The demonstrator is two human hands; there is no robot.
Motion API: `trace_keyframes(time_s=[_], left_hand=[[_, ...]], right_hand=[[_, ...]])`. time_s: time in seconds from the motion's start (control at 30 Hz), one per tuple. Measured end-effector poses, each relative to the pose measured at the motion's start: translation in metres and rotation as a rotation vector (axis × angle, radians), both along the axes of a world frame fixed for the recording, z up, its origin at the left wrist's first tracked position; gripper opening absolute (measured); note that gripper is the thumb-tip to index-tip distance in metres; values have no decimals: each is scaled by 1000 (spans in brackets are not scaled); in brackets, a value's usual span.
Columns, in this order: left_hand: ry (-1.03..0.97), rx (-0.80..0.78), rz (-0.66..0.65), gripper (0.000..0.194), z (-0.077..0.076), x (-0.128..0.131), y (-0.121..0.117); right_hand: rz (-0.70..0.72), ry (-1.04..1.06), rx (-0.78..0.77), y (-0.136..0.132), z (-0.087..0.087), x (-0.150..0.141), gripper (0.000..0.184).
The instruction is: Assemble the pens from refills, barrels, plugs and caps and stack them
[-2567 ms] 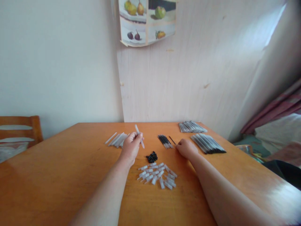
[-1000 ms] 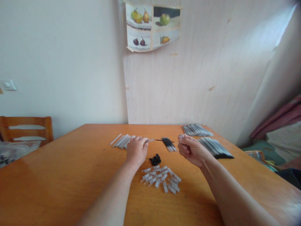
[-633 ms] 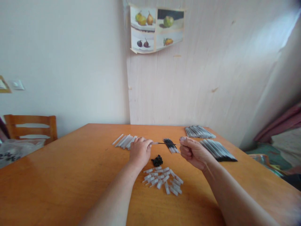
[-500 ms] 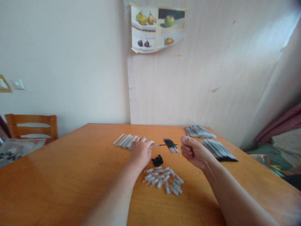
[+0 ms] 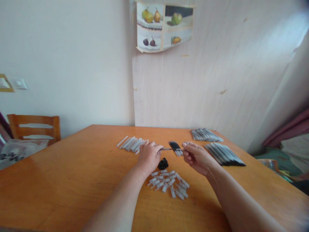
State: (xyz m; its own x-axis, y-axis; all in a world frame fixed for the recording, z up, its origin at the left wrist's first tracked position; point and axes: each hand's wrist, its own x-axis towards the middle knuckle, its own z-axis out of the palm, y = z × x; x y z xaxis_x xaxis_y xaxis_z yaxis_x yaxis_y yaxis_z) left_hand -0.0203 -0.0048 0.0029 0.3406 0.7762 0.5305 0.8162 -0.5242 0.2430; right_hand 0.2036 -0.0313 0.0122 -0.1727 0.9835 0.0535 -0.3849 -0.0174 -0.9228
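My left hand (image 5: 149,156) is closed around a clear pen barrel (image 5: 164,149), whose end sticks out to the right. My right hand (image 5: 196,156) pinches a thin black refill (image 5: 177,149) whose tip sits inside the barrel. Both hands hover just above the orange wooden table (image 5: 72,180). Below them lie a small heap of black end plugs (image 5: 163,163) and a scatter of clear pen caps (image 5: 169,183). Behind the hands lie a bundle of black refills (image 5: 174,145) and a row of empty clear barrels (image 5: 132,143).
Two stacks of finished pens (image 5: 224,154) lie at the far right of the table (image 5: 205,135). A wooden chair (image 5: 36,127) and a plastic bag (image 5: 16,151) stand at the left. A fruit picture (image 5: 164,24) hangs on the wall. Bedding shows at the right edge.
My right hand picked a black refill off the bundle and brought it to the barrel in my left hand. The refill has since slid further in, and the hands have come closer together.
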Motion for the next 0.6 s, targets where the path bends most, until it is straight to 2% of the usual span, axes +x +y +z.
trace_keyframes(time_s=[0.23,0.4,0.6], left_hand=[[-12,16,-12,27,-2,0,3],[-10,-14,3,27,-3,0,4],[-28,-9,15,26,-2,-1,6]], right_hand=[[-45,-16,-18,2,-1,1,21],[-38,-59,-3,2,-3,3,21],[-27,-305,6,1,-3,7,19]])
